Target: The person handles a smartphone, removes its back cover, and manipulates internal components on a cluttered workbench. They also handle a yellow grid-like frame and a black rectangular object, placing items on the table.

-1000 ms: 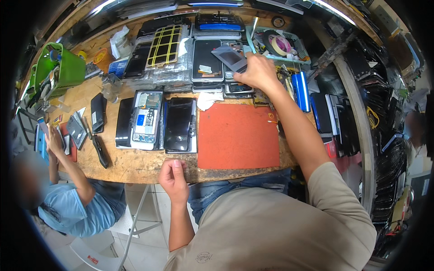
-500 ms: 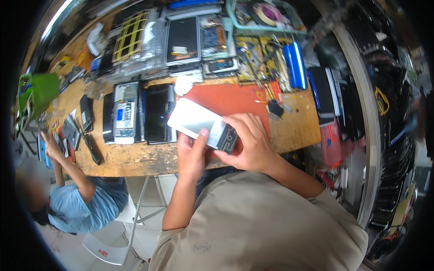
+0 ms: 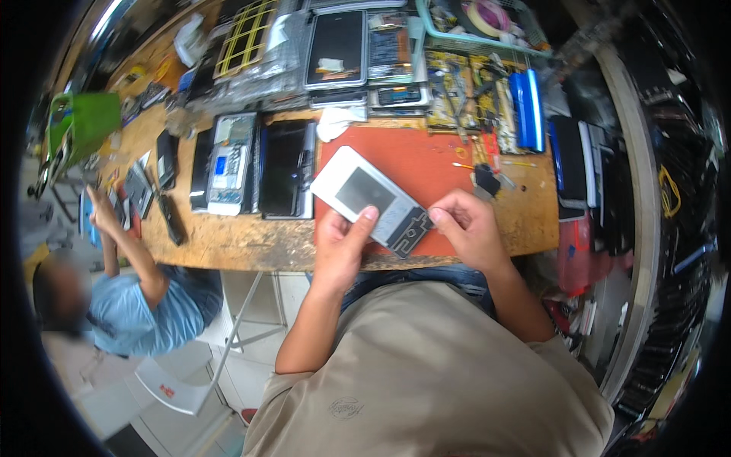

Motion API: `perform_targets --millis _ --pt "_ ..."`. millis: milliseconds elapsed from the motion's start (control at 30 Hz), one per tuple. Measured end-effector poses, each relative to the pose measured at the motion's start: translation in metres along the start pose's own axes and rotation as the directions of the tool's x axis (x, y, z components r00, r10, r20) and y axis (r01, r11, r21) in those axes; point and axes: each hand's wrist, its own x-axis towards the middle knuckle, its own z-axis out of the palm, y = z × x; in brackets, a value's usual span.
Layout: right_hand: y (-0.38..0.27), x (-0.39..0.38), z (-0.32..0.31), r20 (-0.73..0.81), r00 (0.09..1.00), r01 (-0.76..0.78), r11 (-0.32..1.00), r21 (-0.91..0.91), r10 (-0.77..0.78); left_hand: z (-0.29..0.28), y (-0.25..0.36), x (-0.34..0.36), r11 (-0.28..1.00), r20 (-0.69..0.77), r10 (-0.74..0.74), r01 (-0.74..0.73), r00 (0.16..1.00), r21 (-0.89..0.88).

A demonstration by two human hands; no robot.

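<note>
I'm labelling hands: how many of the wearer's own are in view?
2: the left hand grips the pale slab; the right hand is at the slab's dark end. Some fingers are hidden.

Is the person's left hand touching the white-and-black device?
Touching. The head view shows the left hand holding the white-and-black device, with its thumb lying over the upper face.
</note>
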Motion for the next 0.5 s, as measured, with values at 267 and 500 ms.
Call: perform_targets --millis 267,500 --pt "-0.014 -0.004 -0.002 0.293 0.932 -0.356 0.699 0.62 0.214 -0.012 0.0 0.001 0.991 0.266 -0.024 0.057 0.964 -0.118" --pt "-0.004 -0.01 0.008 0.486 0.874 -0.356 0.659 0.663 -0.017 0.003 0.017 0.037 0.989 0.456 0.071 -0.121 0.887 0.082"
